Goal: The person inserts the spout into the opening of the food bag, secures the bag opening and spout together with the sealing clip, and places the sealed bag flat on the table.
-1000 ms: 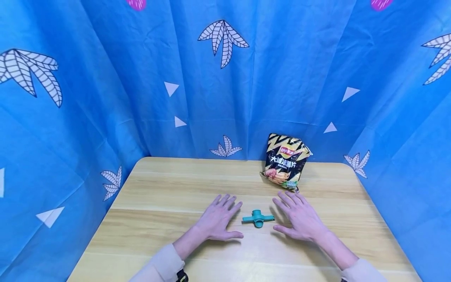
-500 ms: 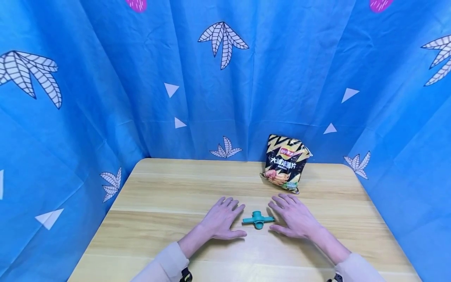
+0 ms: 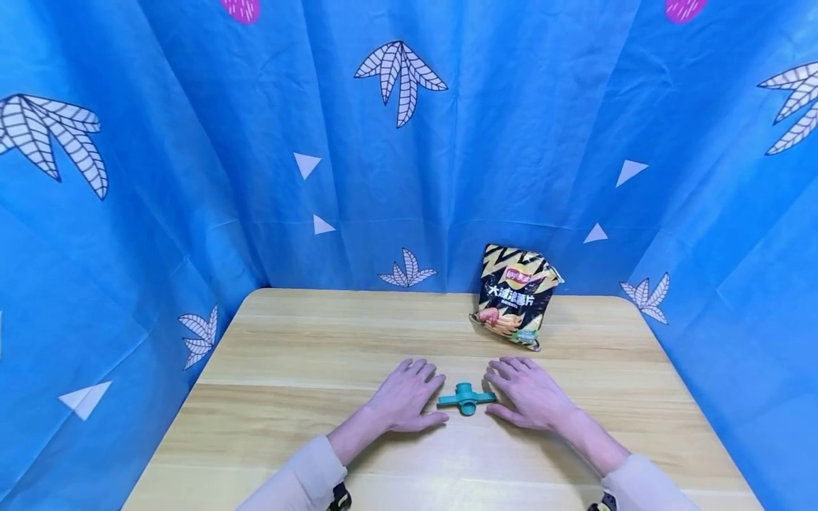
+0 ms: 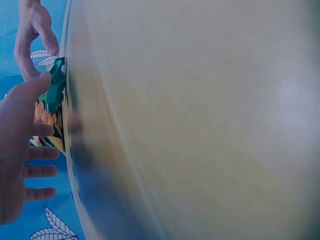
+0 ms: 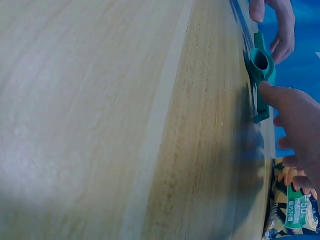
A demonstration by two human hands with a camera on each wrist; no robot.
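On the table lies a green bag clip with a round spout at its middle, its bar running left to right. My left hand hovers or rests just left of it, fingers loosely spread and thumb pointing inward. At the clip's other end is my right hand, fingers relaxed and thumb near the bar. Neither hand grips anything; whether a fingertip touches the clip I cannot tell. In the right wrist view the spout's round opening shows on the clip, beside my right thumb. The left wrist view shows the clip beyond my left thumb.
A black and yellow chip bag leans upright at the back of the wooden table, beyond my right hand. Blue patterned curtains surround the table at the back and both sides.
Both hands have moved inward toward the clip's two ends, their fingers slightly more bent. The bag and the clip have stayed in place on the table.
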